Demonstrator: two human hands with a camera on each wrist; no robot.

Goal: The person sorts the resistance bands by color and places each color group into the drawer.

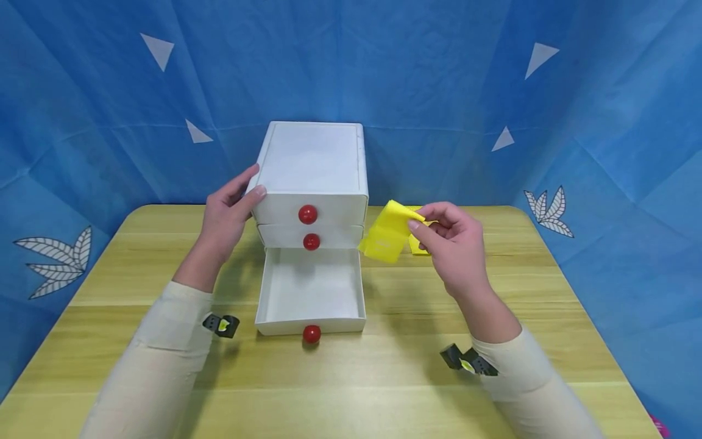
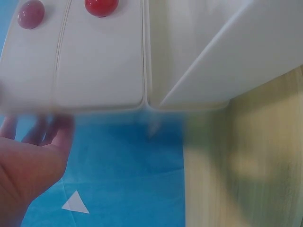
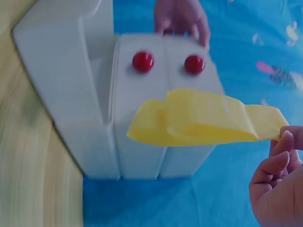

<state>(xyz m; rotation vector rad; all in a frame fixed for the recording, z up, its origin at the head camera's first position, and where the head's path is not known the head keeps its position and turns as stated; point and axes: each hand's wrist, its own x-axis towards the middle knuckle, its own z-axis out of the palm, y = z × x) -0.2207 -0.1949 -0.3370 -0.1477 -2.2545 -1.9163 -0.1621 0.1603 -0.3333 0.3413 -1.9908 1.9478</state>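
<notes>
A white drawer cabinet [image 1: 315,158] with red round knobs stands at the back of the table. Its bottom drawer [image 1: 280,327] is pulled out and holds nothing; the upper two are closed. My left hand [image 1: 227,210] rests against the cabinet's left side, thumb near the top front edge. To the right of the cabinet, my right hand [image 1: 455,244] pinches one end of a thin yellow exercise band [image 1: 389,235] between thumb and fingers. In the right wrist view the band [image 3: 208,118] hangs in a flat folded loop with faint white print, in front of the drawers.
Behind the right hand lies another yellow piece [image 1: 419,245] on the wooden table [image 1: 351,390], partly hidden by the hand and band. A blue cloth backdrop [image 1: 428,73] rises right behind the cabinet and along both sides.
</notes>
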